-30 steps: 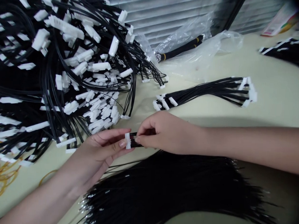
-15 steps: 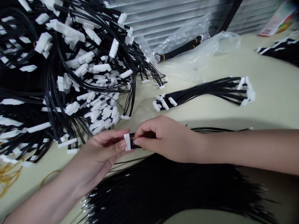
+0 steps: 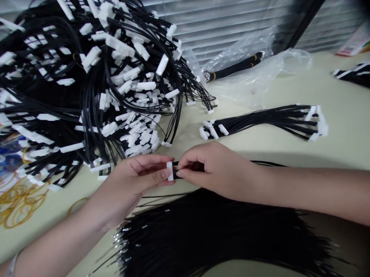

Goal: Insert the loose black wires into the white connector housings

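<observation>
My left hand [image 3: 137, 181] pinches a small white connector [image 3: 170, 171] between thumb and fingertips. Pressed right against it, my right hand [image 3: 214, 168] pinches thin black wires [image 3: 263, 163] at the connector's right face; these wires trail off to the right behind my wrist. Both hands hover over the cream table [image 3: 341, 141], just above a wide sheaf of loose black wires [image 3: 223, 238] with bare metal tips on its left end.
A big heap of black wire harnesses with white connectors [image 3: 91, 93] fills the left. A small finished bundle [image 3: 265, 119] lies behind my hands. Clear plastic bags [image 3: 255, 76] hold a black bundle at the back. Yellow rubber bands [image 3: 10, 204] lie at the left edge.
The view has shifted, so everything sits slightly further right. My hands keep the same pinch on the connector and wires, with the fingers closer together.
</observation>
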Demonstrator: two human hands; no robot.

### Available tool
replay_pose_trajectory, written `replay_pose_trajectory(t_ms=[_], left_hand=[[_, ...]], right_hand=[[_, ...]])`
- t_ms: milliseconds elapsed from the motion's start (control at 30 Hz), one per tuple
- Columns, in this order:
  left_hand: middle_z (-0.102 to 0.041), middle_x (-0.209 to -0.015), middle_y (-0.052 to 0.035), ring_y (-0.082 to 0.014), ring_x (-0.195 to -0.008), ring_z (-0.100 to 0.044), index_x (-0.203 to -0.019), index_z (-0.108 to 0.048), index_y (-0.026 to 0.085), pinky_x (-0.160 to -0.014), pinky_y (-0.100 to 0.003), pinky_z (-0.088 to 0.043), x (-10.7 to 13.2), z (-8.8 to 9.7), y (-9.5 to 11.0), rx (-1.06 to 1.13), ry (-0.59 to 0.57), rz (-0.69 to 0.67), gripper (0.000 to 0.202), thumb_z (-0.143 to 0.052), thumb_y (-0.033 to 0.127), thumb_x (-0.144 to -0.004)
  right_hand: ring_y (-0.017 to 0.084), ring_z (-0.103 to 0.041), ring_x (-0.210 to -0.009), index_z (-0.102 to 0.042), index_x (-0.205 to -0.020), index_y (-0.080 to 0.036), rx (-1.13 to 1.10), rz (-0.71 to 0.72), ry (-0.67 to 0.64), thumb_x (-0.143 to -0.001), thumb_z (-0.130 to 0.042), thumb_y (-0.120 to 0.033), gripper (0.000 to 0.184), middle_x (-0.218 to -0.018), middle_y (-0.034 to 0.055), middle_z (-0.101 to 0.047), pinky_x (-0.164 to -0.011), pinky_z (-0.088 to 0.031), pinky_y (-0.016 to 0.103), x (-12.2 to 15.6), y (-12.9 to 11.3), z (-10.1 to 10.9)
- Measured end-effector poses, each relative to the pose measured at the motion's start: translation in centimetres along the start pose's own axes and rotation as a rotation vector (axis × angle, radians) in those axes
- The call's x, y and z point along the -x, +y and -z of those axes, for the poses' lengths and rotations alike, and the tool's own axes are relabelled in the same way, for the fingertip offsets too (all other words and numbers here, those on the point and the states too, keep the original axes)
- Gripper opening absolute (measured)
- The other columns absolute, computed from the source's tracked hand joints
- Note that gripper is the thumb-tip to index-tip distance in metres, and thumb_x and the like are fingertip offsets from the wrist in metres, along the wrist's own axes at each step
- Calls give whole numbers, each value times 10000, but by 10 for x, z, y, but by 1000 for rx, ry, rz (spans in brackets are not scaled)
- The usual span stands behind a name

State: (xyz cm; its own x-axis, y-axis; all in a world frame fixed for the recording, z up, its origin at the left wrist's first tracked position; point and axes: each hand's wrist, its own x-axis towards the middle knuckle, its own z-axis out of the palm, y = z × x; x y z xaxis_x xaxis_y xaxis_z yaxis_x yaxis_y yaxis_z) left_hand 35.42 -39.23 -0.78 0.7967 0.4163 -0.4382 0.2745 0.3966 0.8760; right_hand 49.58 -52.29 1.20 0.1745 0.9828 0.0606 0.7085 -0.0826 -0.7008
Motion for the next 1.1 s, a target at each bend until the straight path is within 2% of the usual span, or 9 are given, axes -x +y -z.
replay_pose_trajectory(t_ms=[133, 233, 433, 600, 767, 867, 967, 1033, 1100], left_hand=[[-666, -816, -10, -90, -736, -653, -820, -697, 178, -693, -127, -566, 1, 1, 0, -10, -31, -7, 220, -782, 185, -617], [-661, -840, -18, -98, -762, -650, -832, -690, 164, -717, -158, -573, 0, 3, -1, 28, -64, -21, 204, -764, 180, -642], [-643, -835, -10, -82, -750, -633, -833, -679, 155, -706, -177, -581, -5, 6, 0, 67, -120, -27, 153, -721, 144, -686], [-637, -828, -1, -70, -705, -627, -845, -673, 162, -665, -160, -576, -8, 8, 1, 93, -156, -21, 181, -728, 134, -674], [-632, -790, 3, -63, -687, -626, -827, -652, 136, -679, -160, -569, -10, 5, -2, 102, -190, -52, 142, -704, 122, -695], [-618, -749, 8, -61, -676, -625, -850, -626, 120, -692, -166, -561, -10, 3, -5, 39, -172, -70, 180, -708, 149, -692], [-625, -771, -6, -67, -680, -635, -876, -605, 109, -694, -162, -541, -9, 1, -6, -23, -163, -70, 177, -673, 148, -718], [-628, -774, -17, -68, -688, -633, -875, -598, 100, -702, -169, -527, -9, 1, -5, 3, -174, -72, 150, -640, 122, -733], [-623, -754, -17, -52, -670, -612, -867, -598, 89, -708, -173, -512, -8, 1, -4, 28, -202, -76, 138, -623, 94, -731]], right_hand=[[48, -503, -586, -691, -827, -183, 174, 27, 22, -766, -569, -206, 139, -668, -47, -624, -552, -331, 192, 3, -5, 2], [59, -507, -593, -693, -834, -186, 283, 79, 45, -757, -578, -211, 141, -665, -43, -618, -560, -333, 201, 3, -7, 6], [66, -514, -642, -665, -839, -172, 365, 170, 61, -790, -581, -224, 110, -723, -43, -616, -601, -361, 212, 1, -2, 14], [84, -512, -671, -645, -817, -163, 432, 263, 85, -815, -569, -228, 101, -752, -22, -607, -609, -370, 235, -1, -2, 20], [118, -534, -709, -639, -832, -161, 550, 281, 19, -839, -535, -257, 142, -794, 8, -599, -637, -393, 262, 1, 3, 23], [151, -547, -783, -628, -890, -140, 647, 328, 69, -847, -521, -280, 182, -894, 54, -582, -666, -414, 279, 4, 3, 24], [131, -547, -849, -604, -925, -151, 574, 363, 124, -847, -514, -248, 153, -951, 57, -564, -711, -432, 248, 9, -8, 20], [95, -547, -833, -596, -890, -182, 466, 324, 47, -845, -512, -234, 109, -946, 29, -565, -718, -431, 211, 13, -19, 13], [70, -545, -798, -596, -851, -202, 365, 264, -93, -833, -522, -222, 78, -913, 4, -567, -703, -429, 186, 17, -32, 2]])
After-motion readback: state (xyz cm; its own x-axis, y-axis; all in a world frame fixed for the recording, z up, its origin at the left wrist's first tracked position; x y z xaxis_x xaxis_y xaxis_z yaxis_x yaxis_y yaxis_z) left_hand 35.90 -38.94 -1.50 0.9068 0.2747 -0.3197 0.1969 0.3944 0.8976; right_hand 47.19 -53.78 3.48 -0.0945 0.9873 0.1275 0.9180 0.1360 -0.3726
